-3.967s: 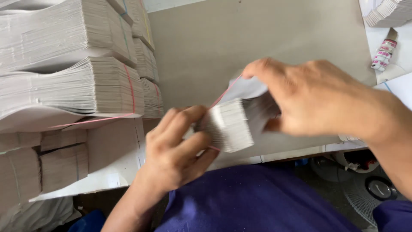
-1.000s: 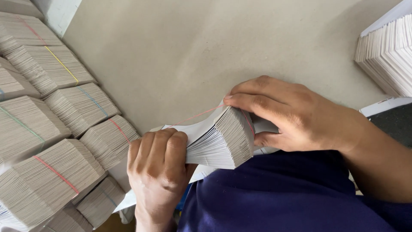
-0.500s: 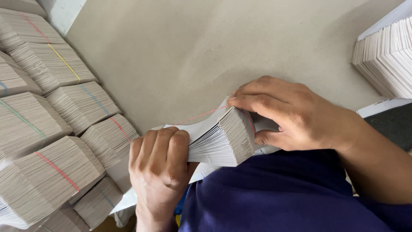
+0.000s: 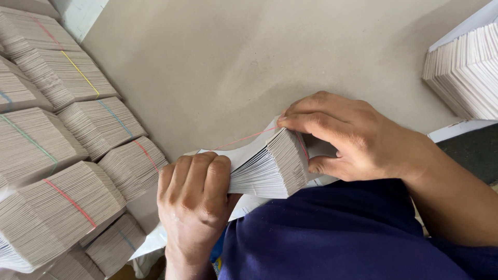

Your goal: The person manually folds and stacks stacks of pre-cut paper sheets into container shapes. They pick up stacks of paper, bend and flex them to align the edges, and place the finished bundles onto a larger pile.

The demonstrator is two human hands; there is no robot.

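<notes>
Head view: a stack (image 4: 267,168) of white folded sheets is held just above the near table (image 4: 218,62) edge, at 6 o'clock of the frame centre. The left hand (image 4: 194,199) is clenched around the stack's left end, at its 8 o'clock. The right hand (image 4: 347,137) grasps the right end, at 3 o'clock, fingers laid over the top edge. A red rubber band (image 4: 244,139) is seen stretched across the stack's top. Banded bundles (image 4: 67,155) are ranged at 9 o'clock, well apart. A loose pile (image 4: 464,72) stands at 2 o'clock.
</notes>
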